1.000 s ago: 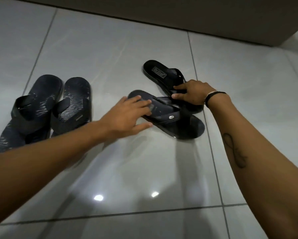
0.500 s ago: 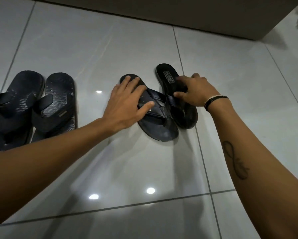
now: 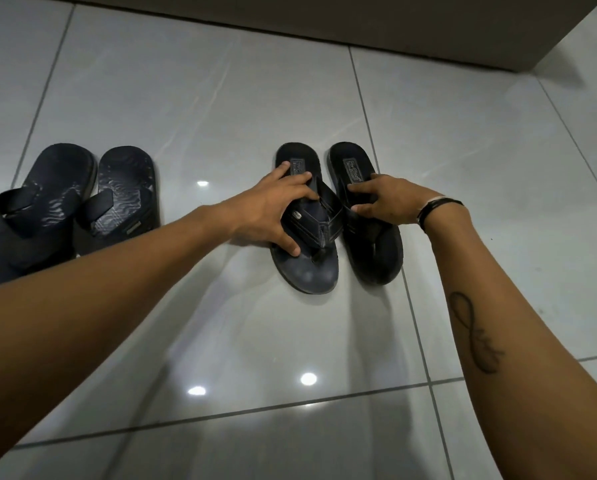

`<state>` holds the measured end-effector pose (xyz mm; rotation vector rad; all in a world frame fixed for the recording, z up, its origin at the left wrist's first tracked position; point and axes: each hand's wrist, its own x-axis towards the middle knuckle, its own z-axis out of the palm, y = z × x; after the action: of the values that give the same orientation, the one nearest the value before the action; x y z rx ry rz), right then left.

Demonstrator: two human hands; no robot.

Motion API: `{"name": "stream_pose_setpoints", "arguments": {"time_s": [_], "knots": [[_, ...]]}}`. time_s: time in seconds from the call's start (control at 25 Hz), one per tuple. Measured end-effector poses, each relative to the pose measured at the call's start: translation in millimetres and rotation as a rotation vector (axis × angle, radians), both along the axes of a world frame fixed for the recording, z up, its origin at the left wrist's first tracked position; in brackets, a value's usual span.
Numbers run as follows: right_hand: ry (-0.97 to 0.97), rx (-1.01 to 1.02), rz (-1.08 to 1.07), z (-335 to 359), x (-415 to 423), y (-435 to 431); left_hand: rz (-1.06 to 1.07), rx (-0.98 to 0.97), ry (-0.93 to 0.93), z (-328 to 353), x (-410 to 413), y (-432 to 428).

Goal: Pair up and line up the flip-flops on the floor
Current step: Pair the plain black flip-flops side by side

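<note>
1. The second pair is being squared up, I judge: the left hand [image 3: 273, 216] is gripping the strap of the left black rubber flip-flop [image 3: 304, 271], fingers spread, while the right hand [image 3: 387, 202] is pressing half-curled fingers on its mate [image 3: 376, 258]
2. Both are lying side by side, just apart, on the glossy grey tiled floor [image 3: 221, 98], well apart from the dark blue patterned pair of slides [image 3: 65, 209]
3. Next is probably nudging the toes level
</note>
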<state>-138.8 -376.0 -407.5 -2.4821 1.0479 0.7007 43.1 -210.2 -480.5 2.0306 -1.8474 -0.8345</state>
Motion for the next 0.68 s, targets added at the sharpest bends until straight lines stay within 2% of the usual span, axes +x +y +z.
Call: {"name": "stream_pose_setpoints", "arguments": {"time_s": [0.32,0.44,0.48,0.56,0.68], "knots": [[0.011,-0.010,-0.033,-1,-10,13,-0.045,0.015,-0.007,4,1,-9],[0.050,-0.089,0.007,6,-10,20,-0.004,-0.052,0.004,5,0,6],[-0.003,-0.168,0.015,11,-6,24,0.009,-0.090,0.014,7,1,13],[-0.229,-0.285,0.041,21,14,40,0.019,-0.158,-0.010,17,11,33],[-0.442,-0.120,0.272,29,65,83,0.046,-0.154,-0.143,42,47,69]]}}
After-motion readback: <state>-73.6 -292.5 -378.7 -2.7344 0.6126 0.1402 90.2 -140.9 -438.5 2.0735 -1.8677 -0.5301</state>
